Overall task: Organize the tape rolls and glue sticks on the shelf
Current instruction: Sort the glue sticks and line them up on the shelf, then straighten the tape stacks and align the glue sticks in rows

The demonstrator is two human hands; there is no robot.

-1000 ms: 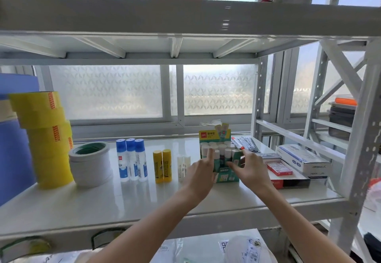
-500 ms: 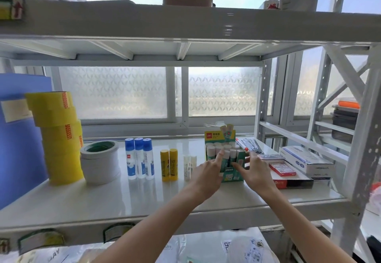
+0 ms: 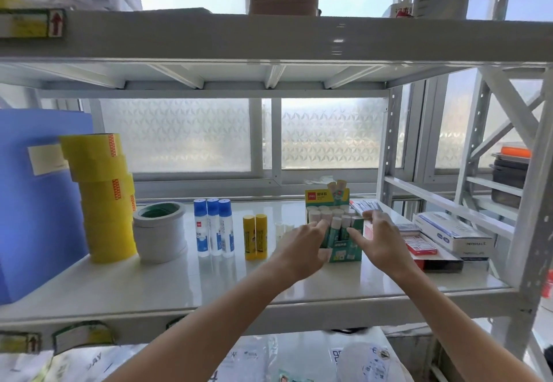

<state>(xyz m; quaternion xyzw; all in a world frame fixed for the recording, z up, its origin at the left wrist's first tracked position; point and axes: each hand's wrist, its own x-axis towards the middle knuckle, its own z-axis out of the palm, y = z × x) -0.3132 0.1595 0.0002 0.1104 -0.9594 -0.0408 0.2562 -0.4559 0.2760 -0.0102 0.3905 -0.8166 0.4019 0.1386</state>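
Far left of frame: I see a file box (image 3: 36, 202) standing on the shelf (image 3: 149, 286), with the tape stack (image 3: 101, 199) just right of it.
Left of centre: a wide tape roll (image 3: 160, 232) sits beside the stack, then three glue sticks (image 3: 213, 227) and a shorter pair (image 3: 255, 236), upright in a row.
Centre: the glue stick box (image 3: 336, 254) sits between my left hand (image 3: 302, 244) and right hand (image 3: 377, 241).
Right: flat cartons (image 3: 449, 235) lie beside it.

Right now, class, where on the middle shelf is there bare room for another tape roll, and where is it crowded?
Bare: the front strip of the shelf, in front of the white tape roll, blue-capped glue sticks and yellow glue sticks. Crowded: the right end, left hand and right hand at the glue stick box, stacked boxes beside it.
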